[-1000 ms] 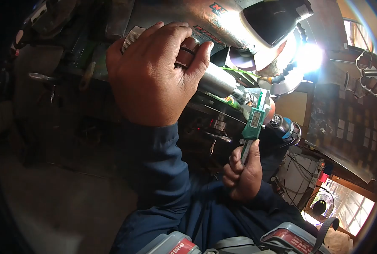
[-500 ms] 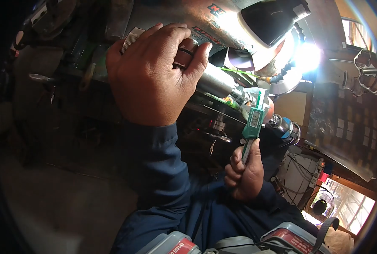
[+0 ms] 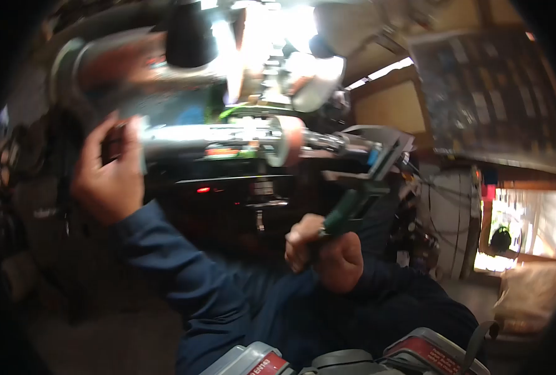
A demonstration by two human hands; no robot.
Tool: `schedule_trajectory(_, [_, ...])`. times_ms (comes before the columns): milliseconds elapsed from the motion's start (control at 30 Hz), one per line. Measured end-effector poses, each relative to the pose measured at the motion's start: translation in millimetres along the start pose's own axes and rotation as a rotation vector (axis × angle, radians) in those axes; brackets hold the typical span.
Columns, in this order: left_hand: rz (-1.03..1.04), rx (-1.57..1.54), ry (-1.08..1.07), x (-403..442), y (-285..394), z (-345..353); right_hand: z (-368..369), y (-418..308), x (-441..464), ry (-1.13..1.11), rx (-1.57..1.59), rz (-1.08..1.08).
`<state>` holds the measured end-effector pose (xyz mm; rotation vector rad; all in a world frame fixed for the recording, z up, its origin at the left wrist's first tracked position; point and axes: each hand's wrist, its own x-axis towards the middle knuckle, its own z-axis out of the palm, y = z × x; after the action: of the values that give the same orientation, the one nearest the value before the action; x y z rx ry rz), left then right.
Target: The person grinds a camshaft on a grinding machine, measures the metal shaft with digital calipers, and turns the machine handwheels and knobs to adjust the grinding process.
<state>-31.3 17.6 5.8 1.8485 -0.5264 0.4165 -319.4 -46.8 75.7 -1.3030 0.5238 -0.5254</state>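
My left hand (image 3: pixel 109 181) is curled round the dark brown round end (image 3: pixel 112 145) of a horizontal spindle. A bright metal cylinder (image 3: pixel 178 134) runs rightward from it to a disc-shaped wheel with a reddish rim (image 3: pixel 288 140). My right hand (image 3: pixel 328 253) is closed on a green digital caliper (image 3: pixel 353 209), tilted up to the right. The caliper's jaws (image 3: pixel 400 147) are apart from the wheel, near the right end of the spindle; blur hides whether they touch anything. Its display cannot be read.
A black lamp (image 3: pixel 190 37) and very bright light hang above the machine. Below the cylinder is a dark machine front with a red light (image 3: pixel 203 189). A dark board with pale papers (image 3: pixel 490 100) stands right, above a fan (image 3: pixel 500 239). Respirator filters (image 3: pixel 253 362) show at the bottom edge.
The view has swung right, with blur. The caliper has come away from the shaft beside the wheel and now tilts further right. My left hand stays at the spindle's brown end.
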Motion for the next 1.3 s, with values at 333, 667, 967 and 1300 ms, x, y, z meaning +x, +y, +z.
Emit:
schedule_trajectory(333, [-0.07,0.174,-0.192,23,-30,7,-219,-81,-112,0.927,-1.185,-0.13])
schedule_trajectory(667, [0.07,0.481,-0.408,69,-92,9,-485,-42,-303,1.784,-1.297,0.142])
schedule_trajectory(967, [0.041,0.489,-0.474,94,-114,-3,-560,104,-396,1.705,-1.01,1.185])
schedule_trajectory(1300, [0.464,0.601,-0.676,105,-103,-16,-675,199,-507,1.054,-1.297,1.354])
